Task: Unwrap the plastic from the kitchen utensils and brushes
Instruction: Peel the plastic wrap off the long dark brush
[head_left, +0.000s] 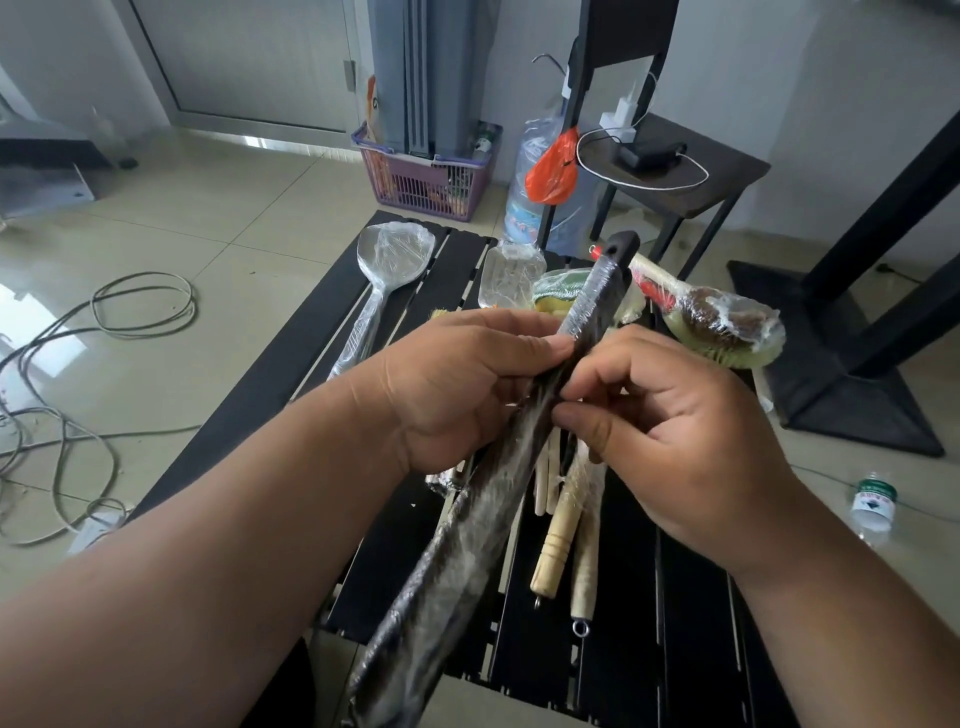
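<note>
I hold a long black utensil (467, 551) wrapped in clear plastic, slanting from lower left to upper right above the black slatted table (675, 649). My left hand (452, 389) grips its middle, thumb on the handle. My right hand (675, 426) pinches the plastic film on the handle just right of my left thumb. On the table behind lie a wrapped metal ladle (387, 270), a wrapped slotted spatula (506, 280), a wrapped sponge (558, 291) and a wrapped round brush (727, 322). Wooden-handled brushes (561, 525) lie under my hands.
A purple basket (431, 182) and a large water bottle (535, 197) with an orange bag stand on the floor behind the table. A dark side table (691, 171) is at the back right. Cables (104, 322) lie on the left floor; a small bottle (872, 504) lies right.
</note>
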